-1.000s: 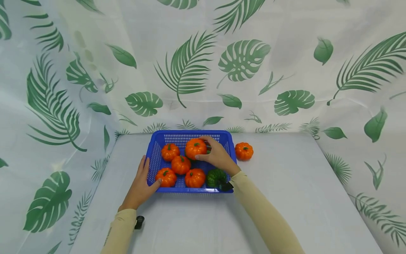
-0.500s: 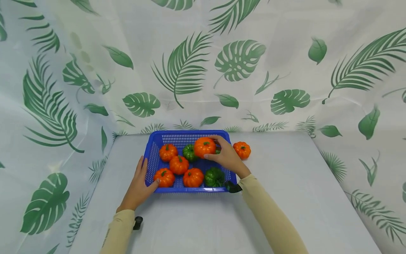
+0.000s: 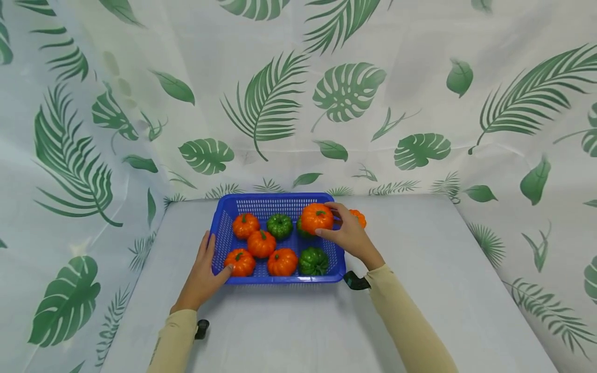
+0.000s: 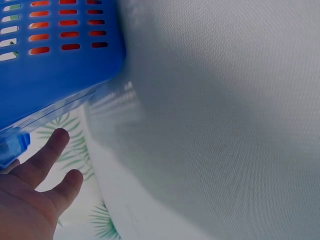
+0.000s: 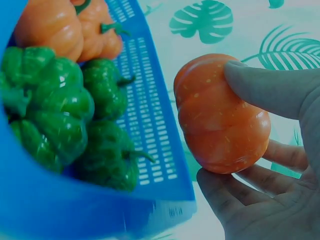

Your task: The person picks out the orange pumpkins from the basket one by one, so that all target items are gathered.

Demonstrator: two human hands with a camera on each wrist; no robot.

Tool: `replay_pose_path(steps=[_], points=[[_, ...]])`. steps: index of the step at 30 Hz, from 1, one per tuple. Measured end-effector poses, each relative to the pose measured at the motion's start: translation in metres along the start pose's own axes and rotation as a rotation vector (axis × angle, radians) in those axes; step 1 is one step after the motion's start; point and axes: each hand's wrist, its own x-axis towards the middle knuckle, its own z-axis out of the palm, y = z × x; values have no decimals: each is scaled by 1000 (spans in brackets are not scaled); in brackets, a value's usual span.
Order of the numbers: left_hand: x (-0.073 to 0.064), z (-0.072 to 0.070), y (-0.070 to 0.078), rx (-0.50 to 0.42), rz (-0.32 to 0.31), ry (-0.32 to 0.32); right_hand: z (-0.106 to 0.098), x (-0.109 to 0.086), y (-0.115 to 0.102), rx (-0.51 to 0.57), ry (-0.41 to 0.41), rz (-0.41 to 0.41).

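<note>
A small orange pumpkin (image 3: 317, 218) is pinched between the thumb and fingers of my right hand (image 3: 352, 235), held over the right side of a blue plastic basket (image 3: 284, 280). The right wrist view shows this pumpkin raised beside the basket's perforated wall. My left hand (image 3: 200, 277) rests at the basket's front left corner, its fingers extended along the left rim and the thumb near the front. Inside lie several orange pumpkins (image 3: 261, 244) and three green ones, at the back middle (image 3: 280, 226), at the front right (image 3: 313, 260), and one partly hidden behind the held pumpkin.
Another orange pumpkin (image 3: 359, 217) lies on the white table (image 3: 443, 290) just right of the basket, mostly covered by my right hand. A leaf-patterned white curtain (image 3: 266, 171) hangs behind the table and along both sides.
My right hand has carried the orange pumpkin rightward across the basket, uncovering a green pumpkin at the back middle. My left hand keeps its place at the basket's corner.
</note>
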Motion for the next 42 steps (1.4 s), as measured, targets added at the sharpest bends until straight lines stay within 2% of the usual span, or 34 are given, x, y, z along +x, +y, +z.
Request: replay_pose_path(steps=[7, 16, 24, 33, 42], points=[[-1, -2, 1, -7, -3, -3, -13, -12, 5, 20, 38, 23], [3, -2, -1, -2, -12, -1, -34, -31, 19, -39, 111, 65], [0, -2, 0, -10, -20, -7, -47, -49, 31, -60, 155, 112], [-1, -1, 2, -11, -18, -5, -55, -66, 50, -75, 185, 200], [-1, 0, 0, -14, -16, -4, -51, -74, 73, -60, 159, 287]])
